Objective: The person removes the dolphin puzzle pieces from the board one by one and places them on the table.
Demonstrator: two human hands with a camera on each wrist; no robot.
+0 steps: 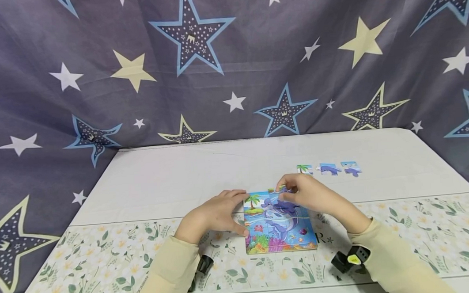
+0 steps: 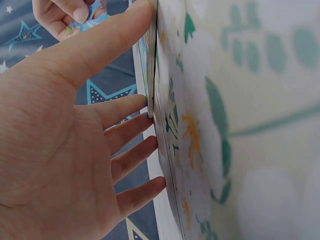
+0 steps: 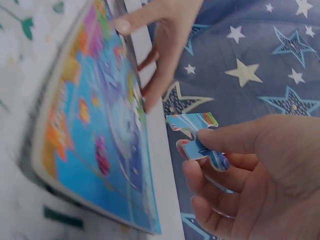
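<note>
While my left hand (image 1: 220, 212) is resting spread-fingered against the left edge of the puzzle (image 1: 279, 224), my right hand (image 1: 307, 194) is pinching one tilted piece (image 3: 194, 149) just above the puzzle's far side; three loose pieces (image 1: 329, 169) are lying beyond, nearer that hand.

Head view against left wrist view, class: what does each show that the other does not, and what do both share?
Only the head view: three loose pieces lying beyond the puzzle, and both sleeves.

Only the left wrist view: the palm side of the left hand.

Both: that hand at the puzzle's edge, the right hand holding a piece, and the star-patterned cloth.
</note>
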